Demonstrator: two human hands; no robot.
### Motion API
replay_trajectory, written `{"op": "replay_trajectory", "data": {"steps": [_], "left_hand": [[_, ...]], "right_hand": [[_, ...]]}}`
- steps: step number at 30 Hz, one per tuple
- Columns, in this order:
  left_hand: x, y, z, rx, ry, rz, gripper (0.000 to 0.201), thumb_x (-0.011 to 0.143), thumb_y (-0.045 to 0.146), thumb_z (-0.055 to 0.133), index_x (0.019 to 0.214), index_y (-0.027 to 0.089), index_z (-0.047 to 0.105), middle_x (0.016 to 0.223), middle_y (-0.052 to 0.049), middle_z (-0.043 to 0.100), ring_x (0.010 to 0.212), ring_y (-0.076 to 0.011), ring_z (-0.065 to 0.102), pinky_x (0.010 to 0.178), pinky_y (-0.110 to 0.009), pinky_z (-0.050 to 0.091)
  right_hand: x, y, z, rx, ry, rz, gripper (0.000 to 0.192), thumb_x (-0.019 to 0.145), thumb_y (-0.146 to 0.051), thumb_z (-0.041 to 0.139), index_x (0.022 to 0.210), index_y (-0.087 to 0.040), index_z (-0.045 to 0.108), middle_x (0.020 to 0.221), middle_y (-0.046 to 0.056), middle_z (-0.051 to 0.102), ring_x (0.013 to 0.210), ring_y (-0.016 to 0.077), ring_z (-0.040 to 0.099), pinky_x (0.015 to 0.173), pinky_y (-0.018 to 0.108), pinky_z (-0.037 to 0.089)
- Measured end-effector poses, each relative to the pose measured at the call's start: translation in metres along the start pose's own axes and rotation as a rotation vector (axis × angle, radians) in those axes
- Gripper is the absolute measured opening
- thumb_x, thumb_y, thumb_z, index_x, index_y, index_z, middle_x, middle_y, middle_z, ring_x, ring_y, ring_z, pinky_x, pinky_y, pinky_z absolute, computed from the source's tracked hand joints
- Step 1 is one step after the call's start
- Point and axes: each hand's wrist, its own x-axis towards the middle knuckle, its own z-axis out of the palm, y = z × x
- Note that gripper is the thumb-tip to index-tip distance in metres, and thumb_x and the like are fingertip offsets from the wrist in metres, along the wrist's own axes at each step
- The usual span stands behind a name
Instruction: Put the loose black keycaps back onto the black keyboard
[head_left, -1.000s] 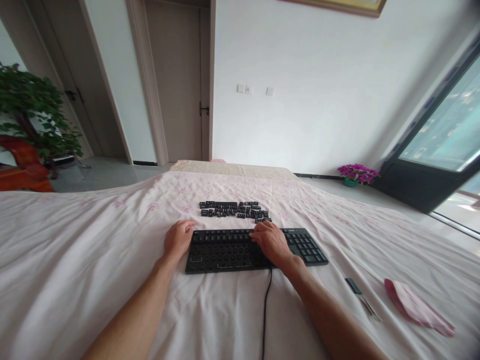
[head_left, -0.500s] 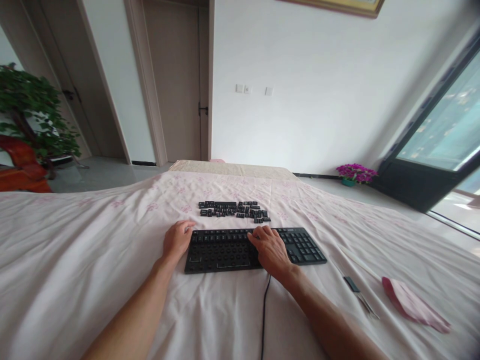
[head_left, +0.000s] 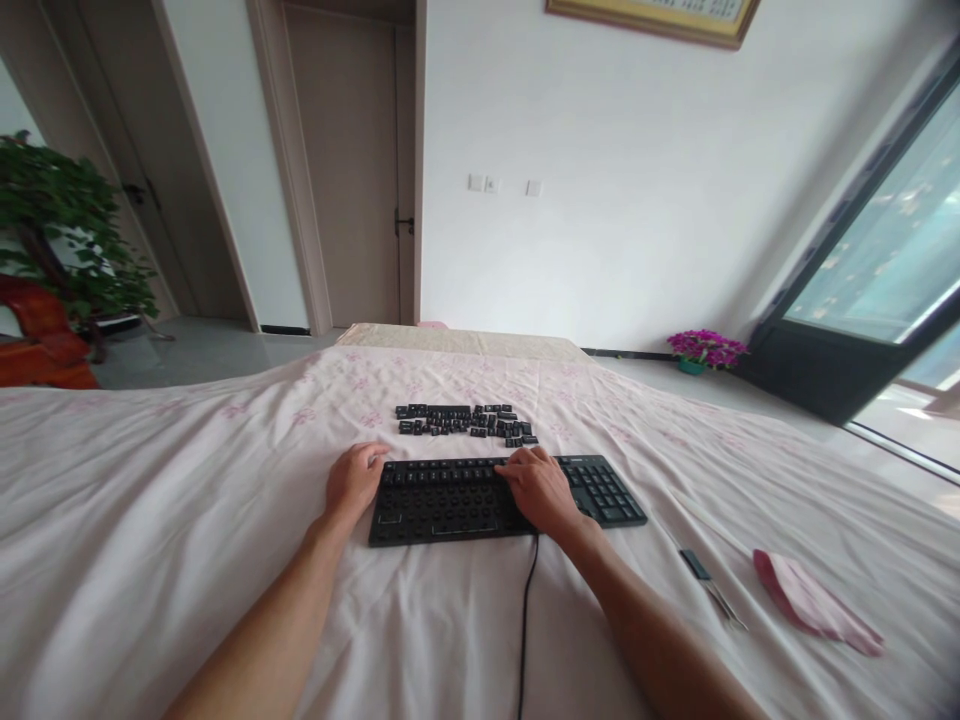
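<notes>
A black keyboard (head_left: pixel 450 505) lies on the pink floral sheet, its lower left rows bare of keycaps. The top rows and the number pad carry caps. My left hand (head_left: pixel 355 478) grips the keyboard's upper left corner, thumb and fingertips at the edge. Across the right-middle part lies my right hand (head_left: pixel 541 490), its fingers bent and pressed together, with the tips on the upper key rows. Whatever sits under those fingertips is hidden. Loose black keycaps (head_left: pixel 450 415) are spread in an uneven patch just beyond the keyboard.
On the right lie a puller tool (head_left: pixel 709 580) with a dark handle and metal prongs, and a pink cloth (head_left: pixel 817 603). The keyboard's cable (head_left: pixel 528 620) runs toward me. Purple flowers (head_left: pixel 705 348) stand on the floor beyond the sheet.
The view has shifted slightly, tipping a little upward. Both hands stay at the same places on the keyboard, with my right fingertips barely moved.
</notes>
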Motion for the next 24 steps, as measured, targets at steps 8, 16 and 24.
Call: {"op": "replay_trajectory", "data": {"steps": [8,16,24], "left_hand": [[0.002,-0.002,0.002,-0.004,0.005,-0.009,0.03,0.084,0.022,0.047,0.099,0.024,0.073,0.116,-0.001,0.07,0.107,-0.0179,0.062,0.094,-0.024,0.043],[0.003,-0.002,0.002,-0.008,-0.004,-0.014,0.029,0.083,0.021,0.048,0.099,0.024,0.072,0.115,-0.002,0.071,0.108,-0.0176,0.061,0.094,-0.024,0.043],[0.003,-0.003,0.003,-0.008,0.009,-0.003,0.031,0.083,0.022,0.047,0.099,0.023,0.073,0.115,-0.003,0.07,0.107,-0.0184,0.062,0.093,-0.025,0.044]], "right_hand": [[0.007,0.009,-0.004,0.035,-0.006,0.002,0.023,0.09,-0.028,0.054,0.1,-0.032,0.075,0.099,0.002,0.068,0.098,0.0211,0.051,0.088,0.032,0.038],[0.012,0.004,-0.006,0.038,-0.03,-0.067,0.02,0.091,-0.029,0.056,0.097,-0.027,0.074,0.097,0.003,0.068,0.096,0.0197,0.052,0.085,0.029,0.04],[0.01,0.011,0.006,0.128,0.042,-0.027,0.02,0.091,-0.028,0.054,0.096,-0.025,0.073,0.095,0.003,0.067,0.094,0.0181,0.054,0.085,0.027,0.042]]}}
